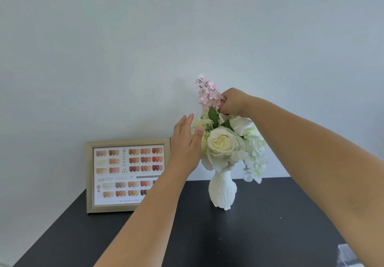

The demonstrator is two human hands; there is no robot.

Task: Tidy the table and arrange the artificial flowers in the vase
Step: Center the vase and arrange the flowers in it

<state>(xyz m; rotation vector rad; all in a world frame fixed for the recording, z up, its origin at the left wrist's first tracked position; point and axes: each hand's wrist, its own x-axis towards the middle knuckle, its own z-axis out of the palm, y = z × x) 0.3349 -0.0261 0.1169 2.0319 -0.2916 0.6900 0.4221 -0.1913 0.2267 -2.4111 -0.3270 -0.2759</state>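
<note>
right hand (232,101) pinches pink sprig (208,94) | upright, tip up-left

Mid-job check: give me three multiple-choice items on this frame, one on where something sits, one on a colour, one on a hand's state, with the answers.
1. Where does the framed nail colour chart stand?
A. Left of the white vase, against the wall
B. Right of the vase
C. Flat in front of the vase

2. What colour is the flower spray sticking up tallest from the bouquet?
A. Red
B. Pink
C. Yellow

3. What is the right hand doing?
A. Resting on the black table
B. Gripping the vase
C. Closed on the pink spray

Answers: 1 A, the frame leans at the wall left of the vase. 2 B, its small blossoms are pale pink. 3 C, its fingers curl around the spray's base, while the left hand is open beside the white rose.
</note>
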